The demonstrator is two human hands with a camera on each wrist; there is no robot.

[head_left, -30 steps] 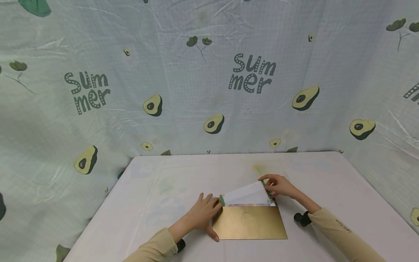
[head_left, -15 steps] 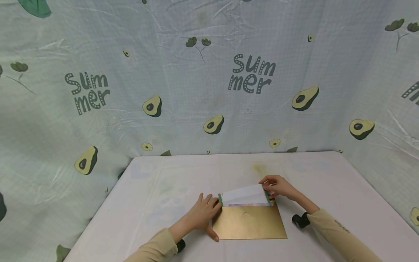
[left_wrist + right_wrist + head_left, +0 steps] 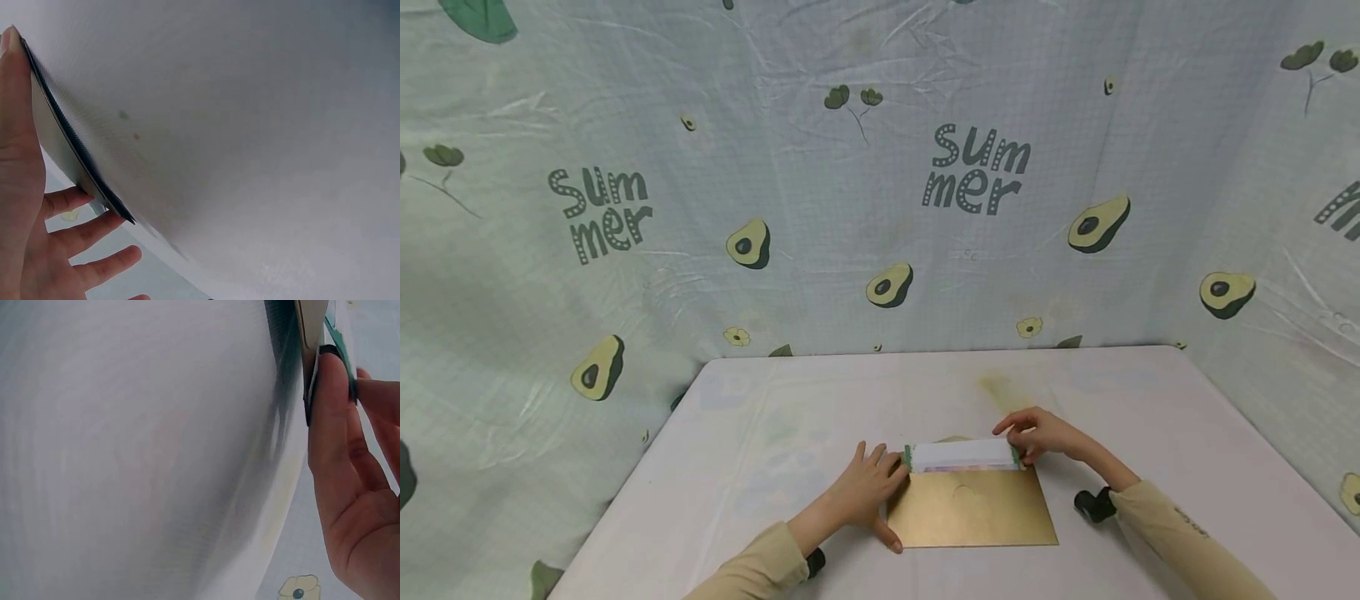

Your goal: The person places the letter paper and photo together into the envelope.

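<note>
A gold envelope [image 3: 970,510] lies on the table with a white card [image 3: 962,454] partly inside it. Green leafy bands edge the card's two short ends, and its lower part is hidden in the pocket. Behind the card a bit of gold flap [image 3: 955,438] shows. My left hand [image 3: 868,487] rests on the envelope's left edge, thumb at the near corner, fingers spread near the card's left end. With my right hand [image 3: 1037,435] I pinch the card's right end; in the right wrist view thumb and finger meet at the green-edged card [image 3: 341,353].
The envelope lies on a white-covered table [image 3: 790,408]. A pale curtain [image 3: 820,183] printed with avocados and lettering hangs behind and at both sides. A black wrist camera [image 3: 1093,504] sits below my right wrist, another [image 3: 815,562] below the left.
The card has slid down towards me, deeper into the envelope, and now lies level instead of tilted. My right hand moved down with it. The gold flap has come into view. My left hand stayed put.
</note>
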